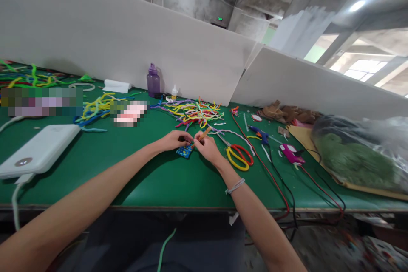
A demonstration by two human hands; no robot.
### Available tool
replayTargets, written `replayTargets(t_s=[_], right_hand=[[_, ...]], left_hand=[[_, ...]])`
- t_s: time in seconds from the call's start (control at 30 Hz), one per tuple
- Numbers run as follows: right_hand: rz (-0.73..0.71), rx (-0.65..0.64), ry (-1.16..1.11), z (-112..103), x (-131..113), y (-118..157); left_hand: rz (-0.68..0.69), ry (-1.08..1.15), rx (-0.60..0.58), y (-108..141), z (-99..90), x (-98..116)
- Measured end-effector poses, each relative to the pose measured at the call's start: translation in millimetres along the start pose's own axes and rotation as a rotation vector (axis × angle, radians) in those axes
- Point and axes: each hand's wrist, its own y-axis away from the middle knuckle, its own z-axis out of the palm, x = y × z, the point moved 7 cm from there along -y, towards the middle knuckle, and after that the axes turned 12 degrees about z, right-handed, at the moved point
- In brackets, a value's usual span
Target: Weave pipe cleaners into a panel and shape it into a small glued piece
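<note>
Near the middle of the green table point(153, 187), my left hand point(174, 140) is closed on a small blue piece with yellow dots point(185, 151), which hangs below its fingers. My right hand point(206, 146) is pinched around a thin orange-brown stick point(205, 133) that points up and to the right. The fingertips of both hands meet at the upper right edge of the blue piece. How the stick's lower end meets the blue piece is hidden by the fingers. A grey band is round my right wrist.
Scissors with yellow and red handles point(239, 156) lie right of my right hand. Colourful fuzzy stems point(197, 112) are heaped behind my hands. A purple bottle point(153, 81), white power bank point(41, 148), blue glue gun point(259, 134), cables and bagged green material point(353, 159) surround the work area.
</note>
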Motion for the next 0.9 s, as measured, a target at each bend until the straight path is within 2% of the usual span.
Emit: replayTargets(t_s=[0.13,0.3,0.53,0.8,0.9], right_hand=[[-0.005,-0.010,0.019,0,-3,1],[0.065,0.007,-0.110,-6,4,-2],[0.046,-0.032,-0.053,1,8,-3],[0.135,0.002,-0.205,-5,17,-6],[0.125,-0.034,-0.176,0,19,-7]], left_hand=[[0.004,-0.055,-0.005,0,-1.0,4],[0.002,-0.058,-0.014,0,-1.8,7],[0.024,-0.036,-0.011,0,-0.6,5],[0.003,-0.053,-0.016,0,-1.4,5],[0.017,-0.071,-0.019,0,-1.7,6]])
